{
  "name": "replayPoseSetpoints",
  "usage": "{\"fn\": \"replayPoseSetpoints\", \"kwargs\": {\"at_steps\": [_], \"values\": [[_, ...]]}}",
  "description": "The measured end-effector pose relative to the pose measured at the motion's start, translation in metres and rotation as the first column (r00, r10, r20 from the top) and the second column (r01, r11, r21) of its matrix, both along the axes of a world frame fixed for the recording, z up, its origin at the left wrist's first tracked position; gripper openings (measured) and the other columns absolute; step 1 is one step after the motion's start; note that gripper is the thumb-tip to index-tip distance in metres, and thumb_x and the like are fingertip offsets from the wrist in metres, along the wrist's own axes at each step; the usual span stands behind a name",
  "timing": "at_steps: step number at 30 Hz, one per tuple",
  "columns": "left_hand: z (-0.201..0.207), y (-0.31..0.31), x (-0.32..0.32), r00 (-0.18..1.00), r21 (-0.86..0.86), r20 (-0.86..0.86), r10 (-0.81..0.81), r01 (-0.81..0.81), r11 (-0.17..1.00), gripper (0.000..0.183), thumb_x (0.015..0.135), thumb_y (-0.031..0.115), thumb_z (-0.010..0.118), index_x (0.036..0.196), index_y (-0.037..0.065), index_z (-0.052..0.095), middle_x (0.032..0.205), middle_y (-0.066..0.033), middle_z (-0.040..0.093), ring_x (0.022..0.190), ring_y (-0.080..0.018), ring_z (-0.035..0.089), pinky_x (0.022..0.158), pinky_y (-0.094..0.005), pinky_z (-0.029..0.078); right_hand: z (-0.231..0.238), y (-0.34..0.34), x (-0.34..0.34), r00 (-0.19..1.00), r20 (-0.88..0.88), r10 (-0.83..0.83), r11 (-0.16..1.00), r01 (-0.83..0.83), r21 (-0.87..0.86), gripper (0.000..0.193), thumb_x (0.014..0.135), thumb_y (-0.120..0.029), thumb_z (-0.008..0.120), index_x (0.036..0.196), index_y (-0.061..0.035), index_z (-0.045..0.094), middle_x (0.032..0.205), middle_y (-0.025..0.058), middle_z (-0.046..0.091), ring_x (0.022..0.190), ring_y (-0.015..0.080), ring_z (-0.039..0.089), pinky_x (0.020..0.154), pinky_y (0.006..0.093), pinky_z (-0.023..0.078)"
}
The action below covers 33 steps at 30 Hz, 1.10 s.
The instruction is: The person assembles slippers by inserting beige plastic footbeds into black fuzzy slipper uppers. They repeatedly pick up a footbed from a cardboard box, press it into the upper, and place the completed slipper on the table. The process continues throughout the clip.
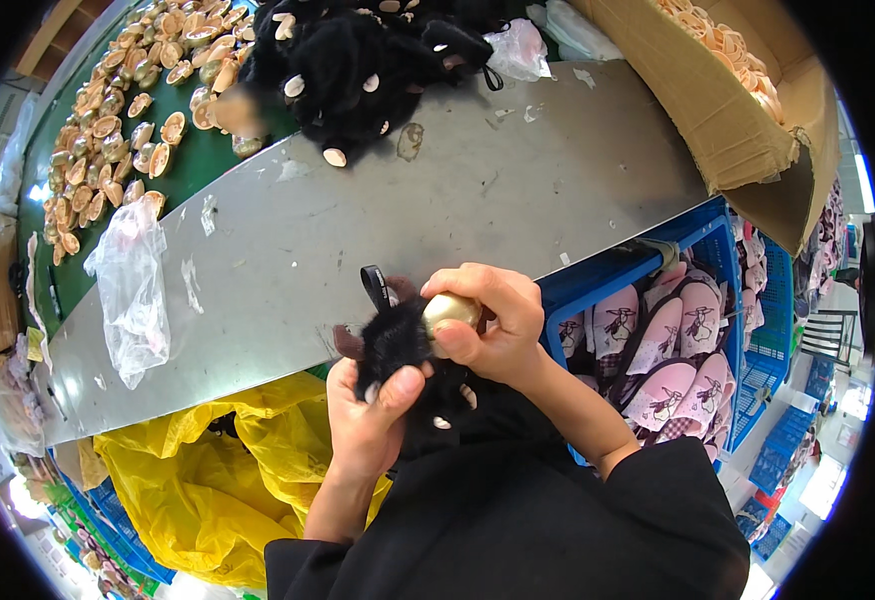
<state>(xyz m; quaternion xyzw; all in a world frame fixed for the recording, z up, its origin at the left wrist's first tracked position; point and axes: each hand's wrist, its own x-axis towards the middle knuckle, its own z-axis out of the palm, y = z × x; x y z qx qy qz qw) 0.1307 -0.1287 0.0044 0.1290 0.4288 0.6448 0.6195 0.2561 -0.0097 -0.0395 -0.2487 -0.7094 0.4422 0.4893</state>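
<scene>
A small black plush toy (400, 342) with a black hanging loop and pale paw tips is held in front of my body. My left hand (366, 415) grips it from below, thumb pressed on the fur. On its right side, my right hand (506, 318) pinches a shiny gold rounded piece (452, 311) between thumb and fingers. This piece touches the plush, but whether it is attached there cannot be seen. Part of the toy's lower body merges with my black clothing.
Many gold shell-like pieces (108, 150) lie on a green surface at the far left. Black plush toys (358, 60) are heaped on the metal table (518, 160). A yellow bag (208, 480) hangs near left; a blue crate (558, 300) of pink slippers and a cardboard box (718, 120) stand right.
</scene>
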Motion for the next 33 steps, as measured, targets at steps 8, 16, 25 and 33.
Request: {"fn": "replayPoseSetpoints", "kwargs": {"at_steps": [8, 16, 25, 33], "values": [[-0.001, 0.014, 0.004, 0.994, -0.033, -0.001, 0.108, -0.108, 0.994, 0.026, 0.097, 0.009, 0.071, 0.119, -0.005, 0.066, 0.110, -0.0084, 0.072, 0.099, -0.0139, 0.067, 0.091, -0.0298, 0.053, 0.004, -0.004, 0.011, 0.995, -0.047, 0.086, 0.989, -0.091, -0.114, 0.038, 0.090, -0.036, 0.079, 0.100, -0.0009, 0.069, 0.079, 0.0067, 0.068, 0.063, 0.0110, 0.061, 0.056, 0.0233, 0.047], [0.000, 0.018, 0.006, 0.993, -0.001, -0.079, 0.083, -0.083, 0.997, 0.023, 0.096, 0.008, 0.072, 0.117, -0.003, 0.069, 0.110, -0.0055, 0.072, 0.098, -0.0117, 0.065, 0.091, -0.0280, 0.051, 0.002, -0.005, 0.017, 0.999, 0.012, 0.050, 0.987, -0.047, -0.151, 0.056, 0.085, -0.049, 0.082, 0.101, 0.0023, 0.064, 0.079, 0.0050, 0.062, 0.061, 0.0084, 0.051, 0.053, 0.0218, 0.038], [-0.003, 0.016, 0.009, 0.992, -0.002, -0.096, 0.077, -0.077, 0.997, 0.020, 0.098, 0.006, 0.070, 0.116, -0.002, 0.071, 0.106, -0.0026, 0.072, 0.096, -0.0091, 0.063, 0.088, -0.0254, 0.050, -0.002, 0.003, 0.013, 1.000, 0.014, 0.002, 0.998, -0.003, 0.070, 0.058, 0.085, -0.052, 0.081, 0.097, 0.0019, 0.065, 0.068, 0.0039, 0.056, 0.055, 0.0115, 0.046, 0.048, 0.0246, 0.035], [0.007, 0.013, 0.013, 0.950, 0.042, -0.310, 0.035, -0.024, 0.999, 0.021, 0.102, 0.006, 0.063, 0.121, -0.003, 0.066, 0.107, -0.0034, 0.070, 0.092, -0.0077, 0.062, 0.085, -0.0244, 0.051, 0.005, 0.006, 0.020, 0.998, 0.047, -0.036, 0.951, 0.020, 0.308, 0.059, 0.084, -0.053, 0.081, 0.094, 0.0028, 0.065, 0.069, 0.0069, 0.063, 0.054, 0.0161, 0.050, 0.048, 0.0281, 0.042]]}}
